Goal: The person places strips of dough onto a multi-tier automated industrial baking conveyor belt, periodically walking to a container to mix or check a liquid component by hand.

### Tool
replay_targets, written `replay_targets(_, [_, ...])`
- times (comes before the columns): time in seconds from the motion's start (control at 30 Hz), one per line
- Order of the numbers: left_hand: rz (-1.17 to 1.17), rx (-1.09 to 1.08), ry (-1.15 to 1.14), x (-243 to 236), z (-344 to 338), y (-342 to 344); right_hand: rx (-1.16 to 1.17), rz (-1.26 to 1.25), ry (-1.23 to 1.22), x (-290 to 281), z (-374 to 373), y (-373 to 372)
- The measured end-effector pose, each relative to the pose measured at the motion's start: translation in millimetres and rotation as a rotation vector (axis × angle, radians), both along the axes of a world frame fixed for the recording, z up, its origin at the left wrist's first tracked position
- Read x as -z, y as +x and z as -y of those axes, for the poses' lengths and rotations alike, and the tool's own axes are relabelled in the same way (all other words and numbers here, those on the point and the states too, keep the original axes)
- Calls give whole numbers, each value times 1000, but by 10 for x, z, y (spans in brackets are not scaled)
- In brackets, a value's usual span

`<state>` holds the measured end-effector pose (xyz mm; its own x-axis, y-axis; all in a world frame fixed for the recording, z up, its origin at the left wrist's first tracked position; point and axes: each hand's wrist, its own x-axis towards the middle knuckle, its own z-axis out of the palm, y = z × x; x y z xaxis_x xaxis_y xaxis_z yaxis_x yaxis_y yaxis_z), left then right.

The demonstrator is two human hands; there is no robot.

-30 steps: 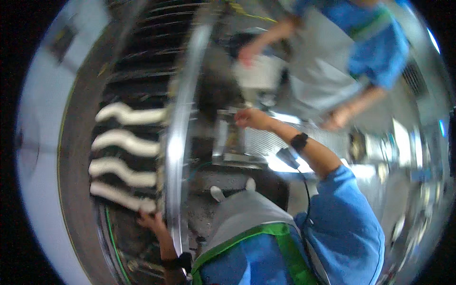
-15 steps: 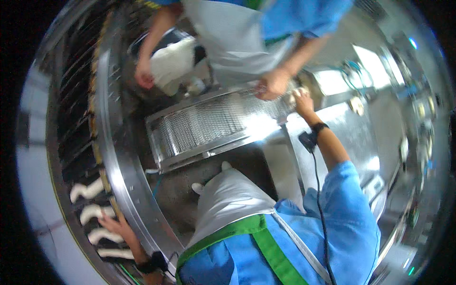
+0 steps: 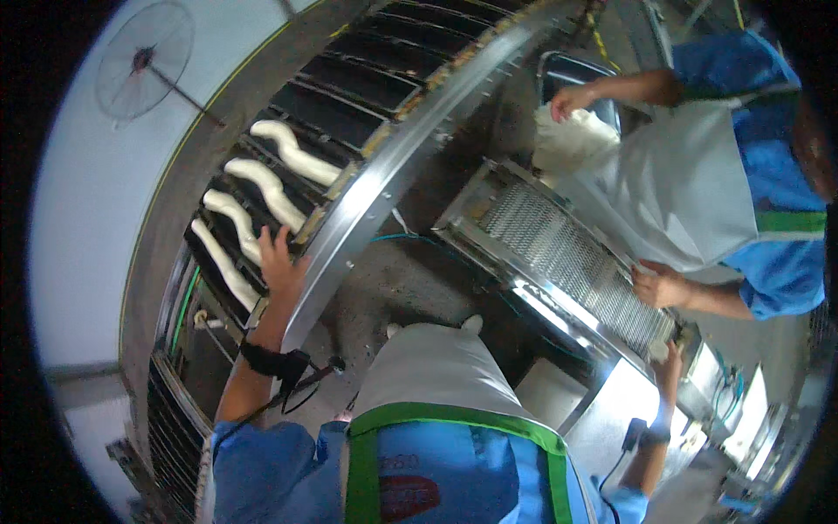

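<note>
White, dough-like strips (image 3: 269, 187), four of them, lie across the dark trays (image 3: 367, 77), and the left hand (image 3: 279, 264) is right there, fingers spread near their close ends! Over at the far end of the mesh belt (image 3: 552, 240), the right hand (image 3: 669, 368) meets a pale lump (image 3: 658, 351); gripped or not, can't tell. Settling the strips looks like the current step; next calls for a light, straightening touch.

We have our left hand (image 3: 281, 269) spread beside pale strips (image 3: 264, 185) on dark slats (image 3: 353, 72). Our right hand (image 3: 669, 371) is at a pale piece (image 3: 657, 351) by the mesh belt (image 3: 559, 243).
</note>
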<state>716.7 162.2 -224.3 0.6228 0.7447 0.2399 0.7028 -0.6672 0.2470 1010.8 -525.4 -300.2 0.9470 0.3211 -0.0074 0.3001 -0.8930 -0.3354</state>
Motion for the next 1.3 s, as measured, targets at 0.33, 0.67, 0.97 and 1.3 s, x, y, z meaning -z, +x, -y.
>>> replay_targets(0.33, [216,127,-251,-87,-24,-221,-68,-52,1033,-2159,-2032,-614])
replay_targets(0.67, [549,53,-115,313,-179,-1426,-612,-214,1481,-2821,-4814,-766])
replay_targets(0.97, [479,-295,-61,369,266,-1921,-1090,-212,604,-1214,-6367,-113])
replay_targets(1.3, [529,-642,-207,149,1047,-930,-1367,-24,136,-1108,-7586,481])
